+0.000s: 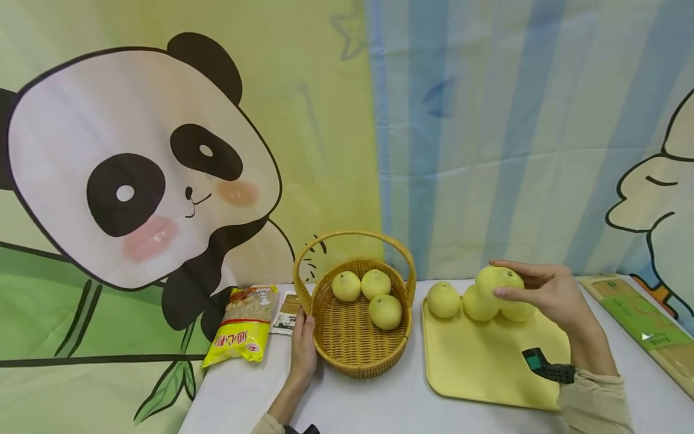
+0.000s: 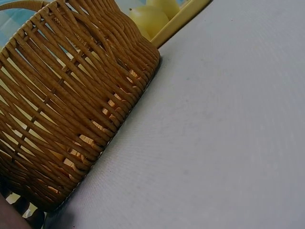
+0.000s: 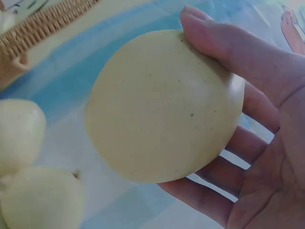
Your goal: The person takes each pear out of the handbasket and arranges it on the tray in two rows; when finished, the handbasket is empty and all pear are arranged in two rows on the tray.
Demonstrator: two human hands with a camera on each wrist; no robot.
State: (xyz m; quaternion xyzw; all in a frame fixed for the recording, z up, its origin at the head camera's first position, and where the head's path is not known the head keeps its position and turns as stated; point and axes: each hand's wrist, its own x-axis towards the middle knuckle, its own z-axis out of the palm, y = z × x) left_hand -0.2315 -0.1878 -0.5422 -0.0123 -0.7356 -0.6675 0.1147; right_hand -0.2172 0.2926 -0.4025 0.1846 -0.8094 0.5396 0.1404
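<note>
My right hand [image 1: 547, 295] holds a pale yellow pear [image 1: 490, 278] above the back of the yellow tray [image 1: 488, 367]. In the right wrist view the thumb and fingers curve around this speckled pear [image 3: 162, 109]. Below it, several pears [image 1: 443, 299] lie along the tray's back edge, some partly hidden by the held one. The left hand [image 1: 303, 349] rests against the left side of a woven basket [image 1: 360, 361] with a tall arched handle. Three pears [image 1: 385, 311] sit inside the basket. Only a few fingers [image 2: 21, 206] show beside the basket in the left wrist view.
Left of the basket lie a yellow food bag [image 1: 244, 325] and a small white packet [image 1: 286, 313]. A long green and tan package [image 1: 640, 325] is right of the tray. A printed panda backdrop [image 1: 325, 150] stands behind the white table [image 1: 379, 410].
</note>
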